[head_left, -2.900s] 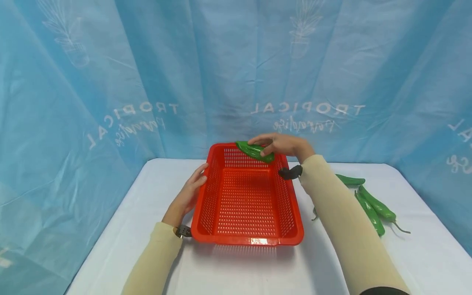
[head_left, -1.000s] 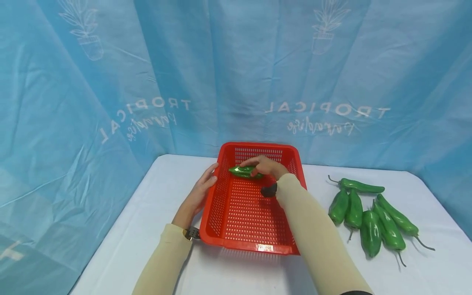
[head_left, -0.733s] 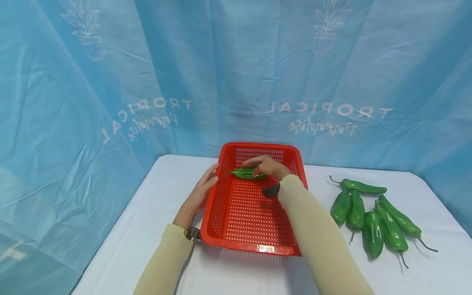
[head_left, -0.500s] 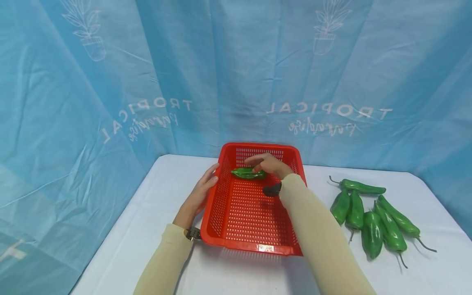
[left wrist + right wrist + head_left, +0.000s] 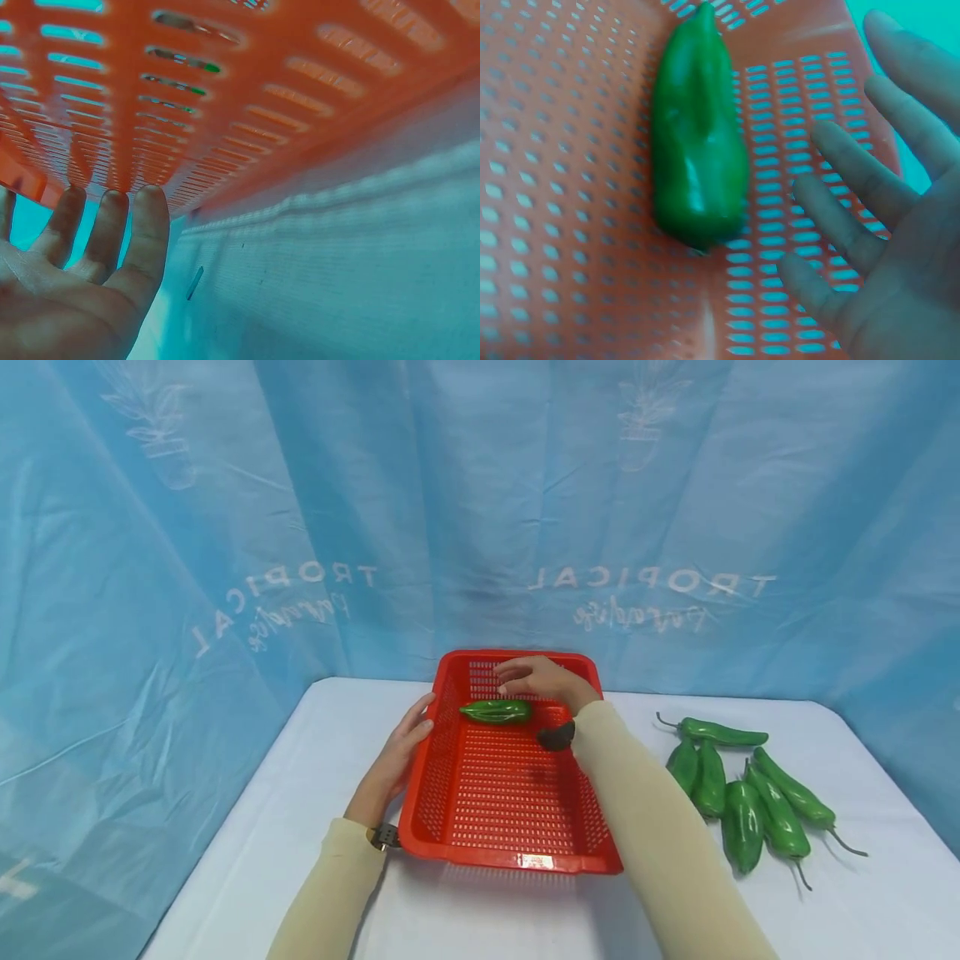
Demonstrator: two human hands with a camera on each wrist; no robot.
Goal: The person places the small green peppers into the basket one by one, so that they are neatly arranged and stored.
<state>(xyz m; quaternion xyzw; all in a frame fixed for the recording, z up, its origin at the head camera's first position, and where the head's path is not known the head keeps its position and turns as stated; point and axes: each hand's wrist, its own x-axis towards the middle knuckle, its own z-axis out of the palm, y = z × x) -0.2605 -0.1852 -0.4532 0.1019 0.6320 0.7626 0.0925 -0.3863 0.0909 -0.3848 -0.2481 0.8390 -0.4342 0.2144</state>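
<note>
Holds nothing in the right grip (image 5: 542, 678), with fingers spread and apart from the green pepper (image 5: 495, 712), up over the far end of the red basket (image 5: 487, 858). Has that pepper lying on its side on the basket's floor, just beside the far wall, so most likely counts as one done. Rests the left grip (image 5: 392, 764) against the outside of the basket's left wall, with fingers almost straight, perhaps to keep it steady. Shows only the one pepper in there, with lots of room to spare. Has six more peppers (image 5: 780, 814) out on the white counter (image 5: 480, 918), to the right of the basket, some touching each other. Looks like just the start: one in, six to go. Has a big blue curtain (image 5: 480, 510) behind it all.
</note>
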